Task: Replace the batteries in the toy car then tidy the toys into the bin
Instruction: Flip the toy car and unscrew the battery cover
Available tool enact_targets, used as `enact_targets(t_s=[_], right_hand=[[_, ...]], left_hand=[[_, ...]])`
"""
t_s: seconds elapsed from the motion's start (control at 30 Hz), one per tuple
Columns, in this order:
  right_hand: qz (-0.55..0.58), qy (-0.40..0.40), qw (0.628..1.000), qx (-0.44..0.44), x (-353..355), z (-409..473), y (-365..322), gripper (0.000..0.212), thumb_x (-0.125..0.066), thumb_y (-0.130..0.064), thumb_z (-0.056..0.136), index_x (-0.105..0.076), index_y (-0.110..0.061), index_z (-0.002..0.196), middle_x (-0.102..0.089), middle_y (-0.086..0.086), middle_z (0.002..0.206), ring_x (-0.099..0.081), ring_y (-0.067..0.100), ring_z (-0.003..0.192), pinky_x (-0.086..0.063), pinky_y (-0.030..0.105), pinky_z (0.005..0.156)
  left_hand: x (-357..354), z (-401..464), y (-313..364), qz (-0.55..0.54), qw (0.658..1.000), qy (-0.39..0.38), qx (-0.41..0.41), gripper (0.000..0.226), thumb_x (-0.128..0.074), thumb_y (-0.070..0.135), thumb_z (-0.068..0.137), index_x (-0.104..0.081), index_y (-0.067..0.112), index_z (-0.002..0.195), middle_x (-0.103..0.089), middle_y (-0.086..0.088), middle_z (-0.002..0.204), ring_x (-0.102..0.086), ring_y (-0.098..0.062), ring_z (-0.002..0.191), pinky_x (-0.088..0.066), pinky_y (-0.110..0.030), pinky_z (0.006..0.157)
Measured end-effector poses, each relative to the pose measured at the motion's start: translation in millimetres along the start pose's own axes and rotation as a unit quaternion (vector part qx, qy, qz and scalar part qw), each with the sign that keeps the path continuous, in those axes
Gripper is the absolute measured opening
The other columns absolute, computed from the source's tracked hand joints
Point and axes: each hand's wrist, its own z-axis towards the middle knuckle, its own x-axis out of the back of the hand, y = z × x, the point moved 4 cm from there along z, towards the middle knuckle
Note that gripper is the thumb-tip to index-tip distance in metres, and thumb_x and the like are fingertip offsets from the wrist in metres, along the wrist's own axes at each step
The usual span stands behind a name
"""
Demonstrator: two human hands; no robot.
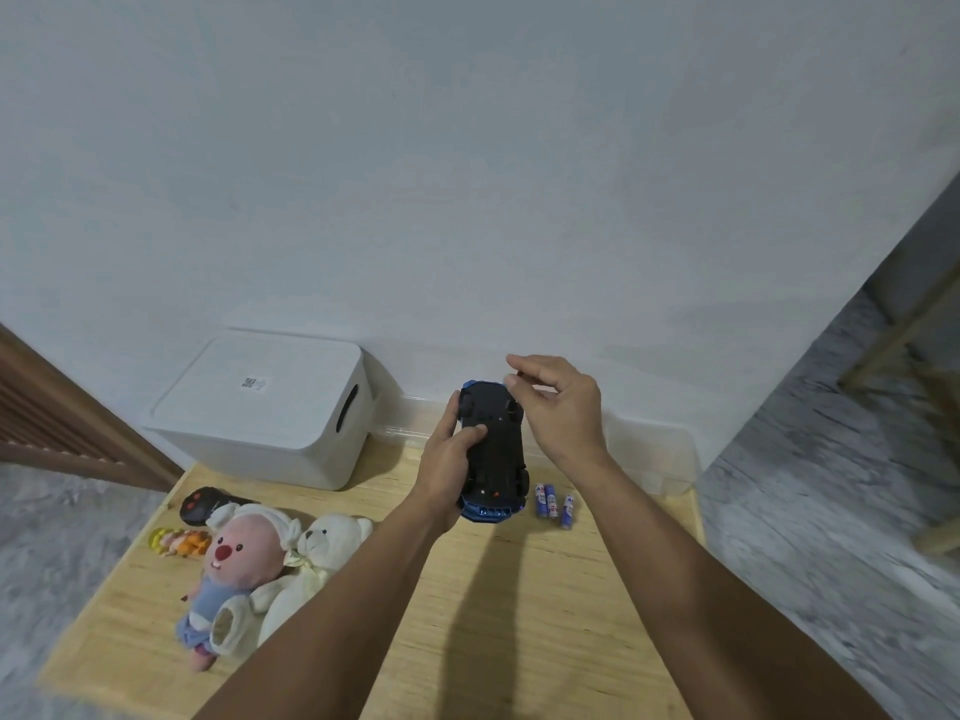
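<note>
My left hand [448,459] grips a blue toy car [493,449] held upside down above the wooden table, its black underside facing me. My right hand [558,402] hovers at the car's far end, fingers curled, thumb and forefinger close together near a wheel; I cannot tell whether it pinches anything. Three blue batteries [555,504] lie on the table just right of the car. A white lidded bin [270,407] stands at the back left against the wall.
A pink plush [234,569], a white teddy bear [322,553], a small orange doll [179,542] and a black remote control [205,504] lie at the table's left. A clear plastic box [649,449] sits behind my hands. Wooden table [519,615]; grey floor on both sides.
</note>
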Motion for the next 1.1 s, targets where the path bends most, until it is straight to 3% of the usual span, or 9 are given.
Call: enact_targets(t_s=[0.13, 0.33, 0.53, 0.77, 0.97, 1.1], right_hand=[[0.005, 0.023, 1.000, 0.009, 2.0, 2.0, -0.3, 0.018, -0.070, -0.002, 0.084, -0.075, -0.013, 0.097, -0.072, 0.001, 0.095, -0.065, -0.007, 0.078, -0.049, 0.007, 0.072], [-0.026, 0.012, 1.000, 0.008, 0.0, 1.5, -0.3, 0.023, -0.058, 0.001, 0.090, -0.071, -0.014, 0.102, -0.072, -0.007, 0.087, -0.067, -0.001, 0.082, -0.050, 0.010, 0.078], [-0.040, 0.028, 0.998, 0.032, -4.4, -3.3, -3.3, 0.016, -0.072, -0.011, 0.084, -0.074, -0.020, 0.096, -0.070, -0.010, 0.090, -0.067, 0.005, 0.082, -0.054, 0.021, 0.080], [-0.032, 0.015, 0.999, 0.004, -6.4, -0.5, -1.4, 0.027, -0.054, 0.004, 0.090, -0.071, -0.011, 0.105, -0.070, -0.006, 0.088, -0.069, 0.010, 0.086, -0.053, 0.015, 0.079], [-0.032, 0.026, 0.999, 0.028, -6.2, -1.4, -1.7, 0.021, -0.070, -0.007, 0.084, -0.074, -0.018, 0.102, -0.068, -0.009, 0.090, -0.065, 0.002, 0.079, -0.053, 0.019, 0.079], [-0.020, 0.014, 1.000, 0.012, -5.7, 0.7, -2.9, 0.026, -0.060, 0.000, 0.089, -0.070, -0.016, 0.106, -0.068, -0.011, 0.087, -0.067, 0.005, 0.084, -0.053, 0.013, 0.078]], left_hand=[[-0.7, -0.3, 0.5, -0.003, 1.000, 0.002, 0.000, 0.048, -0.047, 0.009, 0.096, -0.054, 0.040, 0.132, -0.068, -0.014, 0.118, -0.065, -0.040, 0.106, -0.058, -0.050, 0.082], [0.5, 0.5, 0.4, -0.005, 1.000, 0.006, 0.001, 0.050, -0.047, 0.009, 0.096, -0.052, 0.040, 0.135, -0.067, -0.014, 0.120, -0.065, -0.040, 0.107, -0.057, -0.051, 0.085], [1.4, 1.3, -1.0, 0.000, 1.000, 0.012, 0.003, 0.052, -0.050, 0.011, 0.094, -0.050, 0.042, 0.137, -0.067, -0.011, 0.121, -0.067, -0.037, 0.105, -0.055, -0.056, 0.088], [2.4, 0.5, -0.1, 0.000, 1.000, 0.012, -0.002, 0.050, -0.049, 0.010, 0.094, -0.053, 0.040, 0.134, -0.068, -0.012, 0.120, -0.066, -0.038, 0.106, -0.057, -0.051, 0.085], [0.5, -1.2, 0.4, -0.002, 1.000, 0.013, 0.000, 0.050, -0.049, 0.009, 0.095, -0.052, 0.039, 0.135, -0.069, -0.010, 0.118, -0.067, -0.035, 0.104, -0.058, -0.048, 0.083], [0.1, -2.5, 0.2, 0.001, 1.000, 0.009, 0.004, 0.050, -0.049, 0.009, 0.095, -0.052, 0.039, 0.135, -0.069, -0.012, 0.118, -0.065, -0.039, 0.106, -0.057, -0.050, 0.085]])
